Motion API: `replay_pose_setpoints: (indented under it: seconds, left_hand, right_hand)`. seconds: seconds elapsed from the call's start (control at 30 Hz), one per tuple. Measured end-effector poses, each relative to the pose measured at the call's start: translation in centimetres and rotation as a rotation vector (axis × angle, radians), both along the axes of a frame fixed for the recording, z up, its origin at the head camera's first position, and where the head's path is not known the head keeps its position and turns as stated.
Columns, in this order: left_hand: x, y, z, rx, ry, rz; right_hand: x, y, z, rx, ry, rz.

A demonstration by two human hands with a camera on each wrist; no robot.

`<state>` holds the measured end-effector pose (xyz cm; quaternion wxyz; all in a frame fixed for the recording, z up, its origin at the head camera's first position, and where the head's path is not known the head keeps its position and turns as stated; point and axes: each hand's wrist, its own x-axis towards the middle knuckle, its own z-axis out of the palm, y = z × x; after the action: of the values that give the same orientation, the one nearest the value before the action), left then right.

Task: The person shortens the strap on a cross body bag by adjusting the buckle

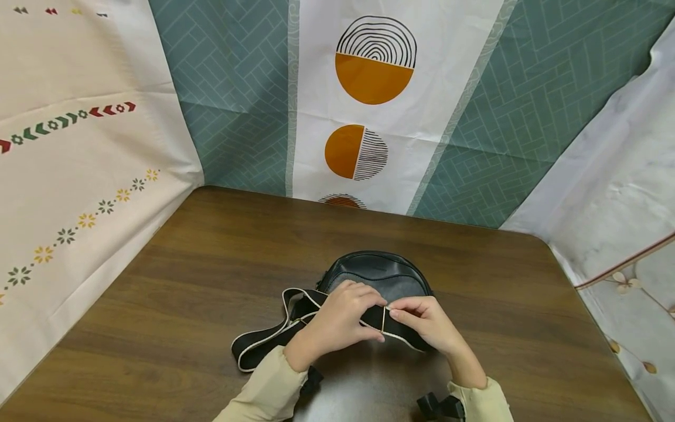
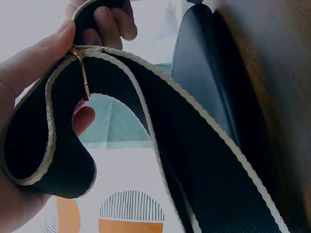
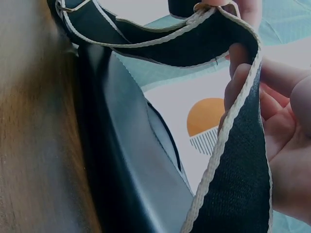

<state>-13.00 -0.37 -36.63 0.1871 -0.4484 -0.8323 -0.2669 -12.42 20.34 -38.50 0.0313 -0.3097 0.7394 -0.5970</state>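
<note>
Left hand (image 1: 345, 316) pinching the strap (image 3: 238, 160) by its buckle (image 1: 383, 319), right hand (image 1: 432, 325) pinching it too, right in front of the bag (image 1: 378, 266), probably so the buckle can't slip, lol.

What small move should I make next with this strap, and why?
Perhaps ease some strap through the gold buckle: the strap bends in a loose loop there, with the left hand gripping one side and the right hand pinching the other.
</note>
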Motion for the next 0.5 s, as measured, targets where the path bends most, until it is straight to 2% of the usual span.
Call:
replay_pose_setpoints:
  seconds: [0.13,0.3,0.5]
  left_hand:
    - [-0.1,0.0,-0.3,0.047,-0.021,-0.030]
    - [-0.1,-0.2,-0.4,0.068,-0.055,-0.044]
    - [-0.2,-0.3,-0.3,0.063,-0.078,-0.041]
  right_hand:
    - [0.1,0.1,0.1,0.014,-0.042,0.006]
    - [0.2,0.9,0.3,0.082,-0.100,0.024]
    - [0.3,1.7,0.0,0.123,-0.095,0.057]
